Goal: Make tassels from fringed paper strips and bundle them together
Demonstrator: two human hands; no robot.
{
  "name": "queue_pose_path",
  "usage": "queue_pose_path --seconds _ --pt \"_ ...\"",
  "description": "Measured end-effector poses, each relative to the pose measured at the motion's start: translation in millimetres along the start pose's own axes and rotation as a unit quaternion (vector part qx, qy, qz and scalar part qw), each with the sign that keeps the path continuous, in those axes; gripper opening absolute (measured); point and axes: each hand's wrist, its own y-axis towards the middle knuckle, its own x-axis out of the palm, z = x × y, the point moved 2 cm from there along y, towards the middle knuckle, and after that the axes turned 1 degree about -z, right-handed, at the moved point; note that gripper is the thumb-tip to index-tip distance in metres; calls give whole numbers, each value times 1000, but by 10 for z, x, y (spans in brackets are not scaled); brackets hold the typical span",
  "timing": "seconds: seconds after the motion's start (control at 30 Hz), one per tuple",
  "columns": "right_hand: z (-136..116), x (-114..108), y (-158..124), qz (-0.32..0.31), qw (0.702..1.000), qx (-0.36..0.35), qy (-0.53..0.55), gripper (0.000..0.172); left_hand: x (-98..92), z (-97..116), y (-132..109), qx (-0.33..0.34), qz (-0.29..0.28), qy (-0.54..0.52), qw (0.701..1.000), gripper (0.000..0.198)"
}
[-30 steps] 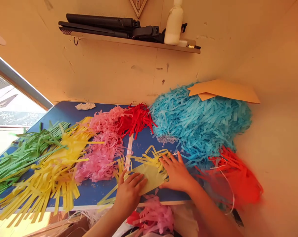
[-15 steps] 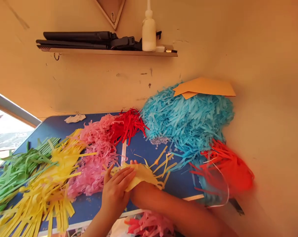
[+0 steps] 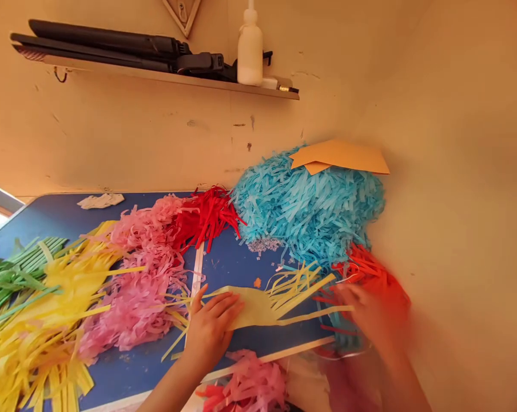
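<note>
My left hand (image 3: 210, 330) lies flat with fingers spread on a piece of yellow fringed paper (image 3: 262, 306) near the front edge of the blue table (image 3: 237, 266). The paper's cut strips fan out to the right. My right hand (image 3: 368, 315) is blurred by motion at the right end of those strips, over the orange-red fringe pile (image 3: 376, 277); its fingers look spread, but I cannot make out whether it holds anything.
Fringe piles cover the table: green (image 3: 14, 274), yellow (image 3: 39, 320), pink (image 3: 138, 274), red (image 3: 205, 214) and a big blue heap (image 3: 310, 206) with tan card (image 3: 339, 157) on top. More pink fringe (image 3: 250, 386) hangs below the front edge. A wall shelf (image 3: 164, 74) carries a white bottle (image 3: 250, 48).
My right hand slid from the middle of the yellow paper out to the right, towards the orange-red pile. The yellow strips now lie stretched rightward. The left hand stayed on the paper.
</note>
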Motion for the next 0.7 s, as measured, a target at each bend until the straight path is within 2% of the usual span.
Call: queue_pose_path --seconds 0.03,0.07,0.1,0.13,0.17,0.2,0.23,0.27,0.33,0.43,0.5,0.53,0.57,0.6,0.67,0.7 --pt "-76 -43 -91 77 997 -21 -15 38 22 16 22 -3 -4 -1 1000 34" --pt "-203 -9 -204 147 986 -71 -24 36 47 39 44 -5 -7 -4 1000 34" --pt "-369 111 -324 165 973 -157 -20 32 74 67 67 -5 -11 -7 1000 34" --pt "-548 307 -434 122 960 -251 -25 37 101 95 88 -4 -14 -11 1000 34" --pt "-707 542 -520 54 948 -311 -39 47 124 118 103 -4 -16 -12 1000 35" --pt "-832 775 -576 9 938 -344 -48 45 138 126 109 -6 -19 -8 1000 36" --pt "-916 967 -599 19 931 -363 -32 31 135 112 101 -12 -23 6 1000 37" --pt "-956 1125 -594 33 927 -373 -10 25 110 68 77 -24 -31 29 999 39" --pt "-917 1313 -539 64 924 -377 20 28 -22 -106 -29 -57 -55 100 992 42" --pt "-748 1359 -465 59 918 -392 18 29 -383 -449 -291 -128 -95 237 958 44" --pt "-680 1339 -464 46 913 -404 10 29 -625 -553 -443 -198 -80 319 923 44" --pt "-670 1340 -476 39 912 -408 7 28 -696 -524 -483 -215 -67 335 915 46" --pt "-675 1352 -494 31 912 -409 5 28 -716 -437 -493 -213 -55 328 919 50" --pt "-688 1373 -515 24 912 -409 2 27 -675 -300 -475 -187 -54 298 934 54" --pt "-721 1430 -560 12 914 -406 -5 26 -428 59 -386 -87 -93 181 975 57" --pt "-729 1455 -579 5 915 -403 -9 25 -247 233 -338 -40 -143 115 982 59"
